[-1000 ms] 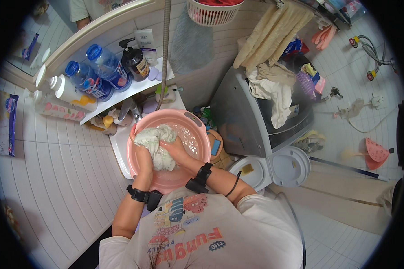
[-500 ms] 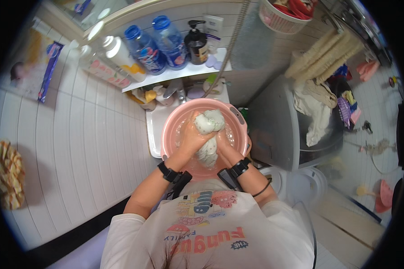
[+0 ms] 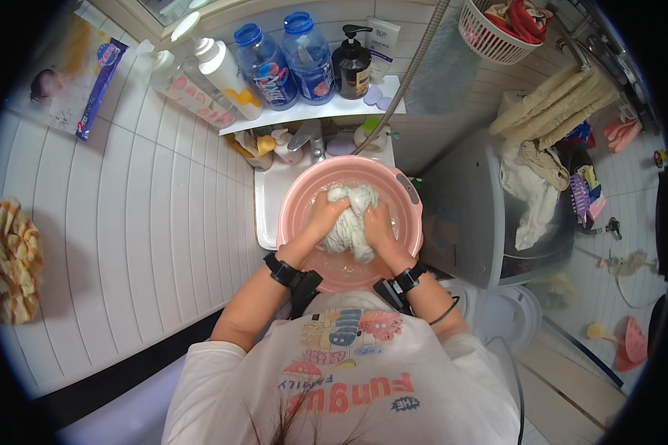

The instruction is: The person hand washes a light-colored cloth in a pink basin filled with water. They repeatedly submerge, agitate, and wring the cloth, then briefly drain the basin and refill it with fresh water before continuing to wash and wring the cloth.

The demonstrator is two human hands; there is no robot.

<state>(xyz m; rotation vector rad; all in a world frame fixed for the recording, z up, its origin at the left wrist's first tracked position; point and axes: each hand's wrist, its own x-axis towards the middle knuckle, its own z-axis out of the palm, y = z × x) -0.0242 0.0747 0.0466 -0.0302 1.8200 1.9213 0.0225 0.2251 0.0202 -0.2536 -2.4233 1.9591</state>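
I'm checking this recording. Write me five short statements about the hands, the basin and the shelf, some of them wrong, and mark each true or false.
1. The left hand and right hand both grip the cloth. True.
2. The basin is dry inside. False: there is water in it.
3. Two blue bottles stand on the white shelf. True.
4. The dark pump bottle is left of both blue bottles. False: the pump bottle stands to their right.
5. Each wrist wears a black band. True.
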